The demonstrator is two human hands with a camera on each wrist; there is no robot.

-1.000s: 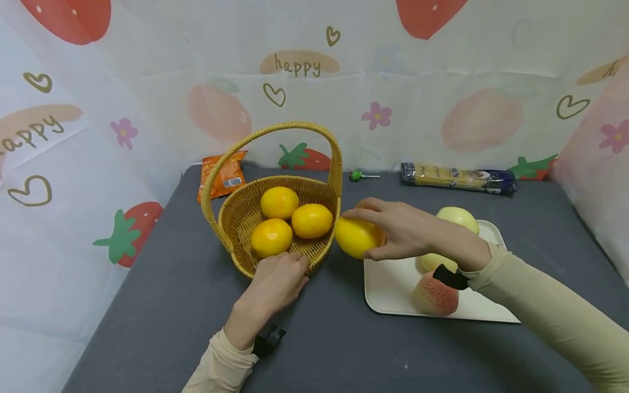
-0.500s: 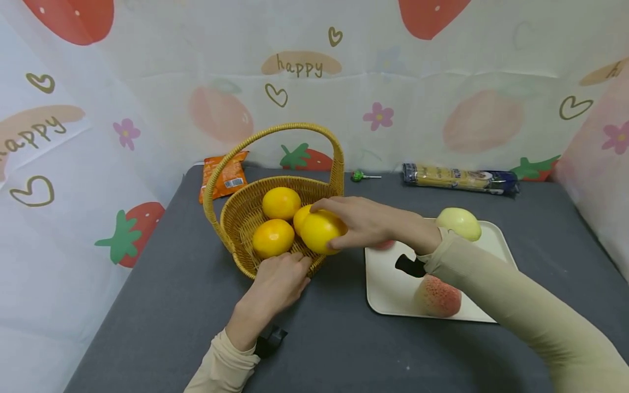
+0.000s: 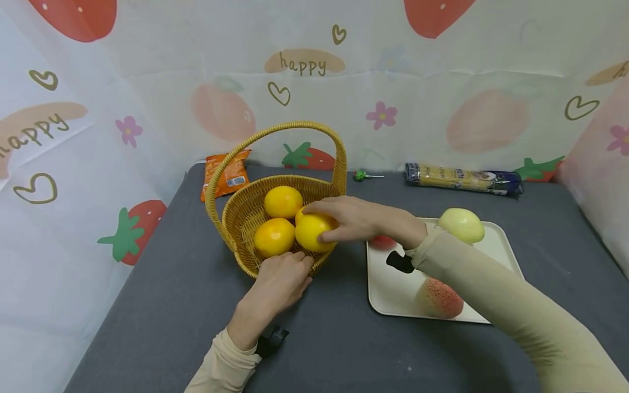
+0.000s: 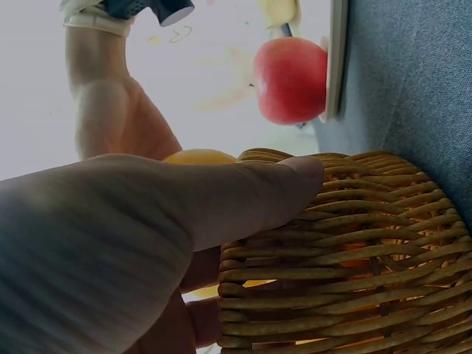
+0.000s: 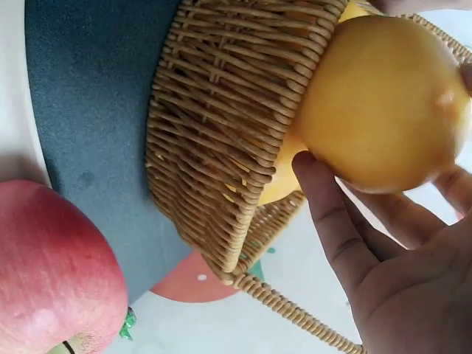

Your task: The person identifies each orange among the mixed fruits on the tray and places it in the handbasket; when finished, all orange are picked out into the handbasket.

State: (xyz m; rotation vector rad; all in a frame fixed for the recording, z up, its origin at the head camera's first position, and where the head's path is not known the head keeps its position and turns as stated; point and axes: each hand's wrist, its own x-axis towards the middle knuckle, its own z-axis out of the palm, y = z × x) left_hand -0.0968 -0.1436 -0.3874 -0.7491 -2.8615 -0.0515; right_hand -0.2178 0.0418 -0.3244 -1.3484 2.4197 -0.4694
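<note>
My right hand [image 3: 356, 218] holds a yellow lemon [image 3: 312, 233] over the right side of the wicker basket [image 3: 241, 221]. In the right wrist view, fingers and thumb curve round this lemon [image 5: 383, 103] at the basket's rim. Two lemons [image 3: 283, 202] show fully inside, and a third is mostly hidden behind the held one. My left hand [image 3: 277, 284] grips the near rim; the left wrist view has its thumb [image 4: 251, 195] outside the weave [image 4: 354, 258] and its fingers inside.
Right of the basket lies a cream tray [image 3: 393, 295] bearing a peach [image 3: 443, 298], a pale green fruit [image 3: 462, 225] and a red apple [image 4: 291, 81]. Along the back are an orange snack bag [image 3: 231, 174], a green lollipop [image 3: 361, 175] and a long noodle-like packet [image 3: 462, 178]. The tall handle [image 3: 295, 126] arches over the basket.
My right hand has carried the lemon leftward from between tray and basket to over the basket's right side, slowing in the last half second. My left hand stays on the rim.
</note>
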